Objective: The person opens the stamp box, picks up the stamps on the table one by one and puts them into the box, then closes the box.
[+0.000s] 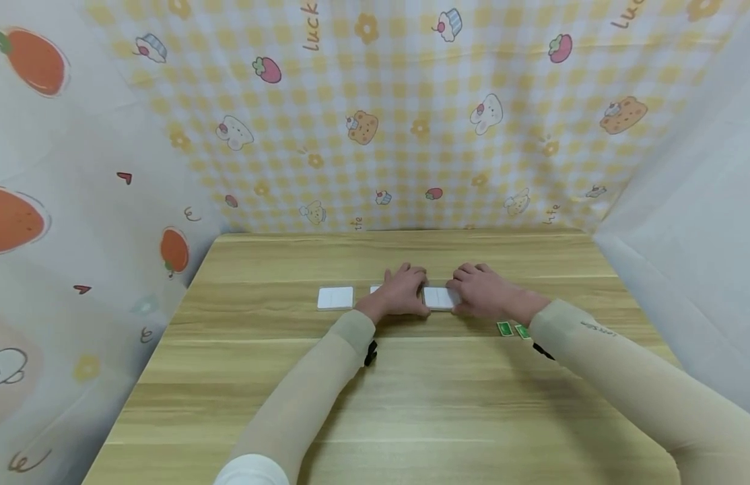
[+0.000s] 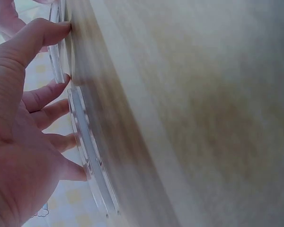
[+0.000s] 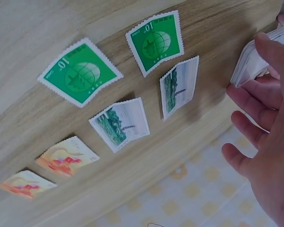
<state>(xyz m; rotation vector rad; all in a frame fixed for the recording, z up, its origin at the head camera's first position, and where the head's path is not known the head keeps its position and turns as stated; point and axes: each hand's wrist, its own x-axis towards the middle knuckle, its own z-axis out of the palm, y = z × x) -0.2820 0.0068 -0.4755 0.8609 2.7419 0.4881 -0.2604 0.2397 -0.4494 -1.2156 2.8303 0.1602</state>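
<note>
Three flat, clear-edged plastic cases with white inside lie in a row. The left case [image 1: 335, 298] stands apart from both hands. Most of the middle case [image 2: 92, 151] is hidden behind my left hand [image 1: 402, 292] in the head view; in the left wrist view some of its fingers touch or nearly touch that case. The right case [image 1: 438, 298] lies between my hands. My left thumb and index finger pinch its left end. On its right end, my right hand [image 1: 485, 294] grips with thumb and fingers, as the right wrist view also shows.
Several postage stamps lie right of the cases: green stamps [image 3: 80, 73], landscape stamps [image 3: 120, 124] and orange-and-yellow stamps [image 3: 67, 156]. My right forearm covers some of them in the head view. A checked curtain [image 1: 363, 168] hangs behind the wooden table [image 1: 448, 417].
</note>
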